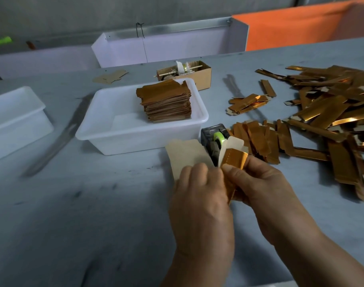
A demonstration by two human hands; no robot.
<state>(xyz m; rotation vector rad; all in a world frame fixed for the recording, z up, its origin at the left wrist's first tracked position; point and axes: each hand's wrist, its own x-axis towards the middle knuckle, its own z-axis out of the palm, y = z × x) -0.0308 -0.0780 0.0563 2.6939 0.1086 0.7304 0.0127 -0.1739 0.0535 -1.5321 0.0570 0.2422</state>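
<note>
Two bare forearms, cut off at the lower edge, meet over a grey table (94,214). Both hands work one carton blank (234,159), held just above the table near its front. The left hand (199,193) curls over the blank's plain tan flap, its back to the camera and its fingertips hidden beneath. The right hand (259,183) pinches the gold-foil panel, thumb on top; its other fingers are out of sight behind the card. The blank's lower part is lost between the two hands.

Just behind the blank stands a dark tape dispenser (213,136) with a green roll, its front covered by the raised flaps. To its right lies a row of folded gold sleeves (257,139), and beyond that a loose heap of gold pieces (332,104) that runs off the right edge.

Left of the dispenser, a white tub (135,133) holds a stack of flat blanks (166,102) in its far right corner. A second white tub (17,112) is cut off at the left. Behind the first tub sits an open cardboard box (203,77); its contents are hard to make out. Farther back are a white trough (166,46) and an orange sheet (297,30).
</note>
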